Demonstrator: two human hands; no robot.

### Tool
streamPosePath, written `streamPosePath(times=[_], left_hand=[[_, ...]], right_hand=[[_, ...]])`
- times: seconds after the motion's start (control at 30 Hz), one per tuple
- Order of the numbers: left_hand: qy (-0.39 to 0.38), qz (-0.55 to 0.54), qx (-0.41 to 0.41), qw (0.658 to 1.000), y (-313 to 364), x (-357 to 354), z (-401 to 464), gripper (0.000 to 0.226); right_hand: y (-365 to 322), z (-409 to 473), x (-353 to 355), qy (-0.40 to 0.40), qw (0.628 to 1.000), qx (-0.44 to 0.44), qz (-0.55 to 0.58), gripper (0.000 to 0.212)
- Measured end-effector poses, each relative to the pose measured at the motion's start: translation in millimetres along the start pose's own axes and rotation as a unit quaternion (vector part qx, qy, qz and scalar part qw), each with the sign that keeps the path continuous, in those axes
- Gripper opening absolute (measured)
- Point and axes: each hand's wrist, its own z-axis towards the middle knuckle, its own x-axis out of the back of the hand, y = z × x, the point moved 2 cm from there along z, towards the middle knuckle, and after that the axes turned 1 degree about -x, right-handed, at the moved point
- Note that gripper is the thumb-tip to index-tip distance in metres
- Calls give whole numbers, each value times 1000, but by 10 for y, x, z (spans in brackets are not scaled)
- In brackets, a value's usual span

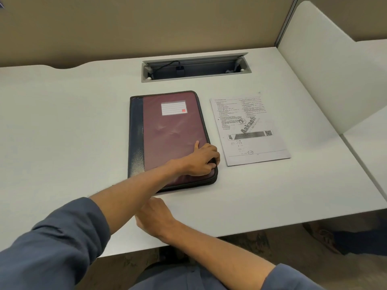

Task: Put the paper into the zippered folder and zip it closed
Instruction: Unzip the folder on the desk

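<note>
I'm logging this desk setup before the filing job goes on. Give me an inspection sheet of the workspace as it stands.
Surface: white desk, paper and folder lying flat on it.
Job's things: zippered folder closed, maroon cover up; printed paper beside it on its right, apart, not yet inside.
Clutter: nothing seen.
Hands: left hand reaches across, fingers curled over the folder's right edge near its near corner; right hand near the desk's front edge, partly hidden under the left forearm, its grip unclear.
Cables: black lead and plug in the open cable tray at the back.
Surroundings: beige partition wall; white side divider on the right.
</note>
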Motion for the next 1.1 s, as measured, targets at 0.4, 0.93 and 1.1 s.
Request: streamPosePath(times=[0.4, 0.93, 1.1], left_hand=[[-15, 44, -14, 999, 71, 138, -15, 13], [52, -32, -54, 997, 369, 748, -318, 15], [105, -41, -67, 991, 473, 1128, -587, 10]], right_hand=[[652, -500, 684, 325, 945, -20, 34, 22], [1066, -475, 984, 284, 744, -264, 544, 67], [810, -306, 1148, 343, 798, -229, 440, 52]])
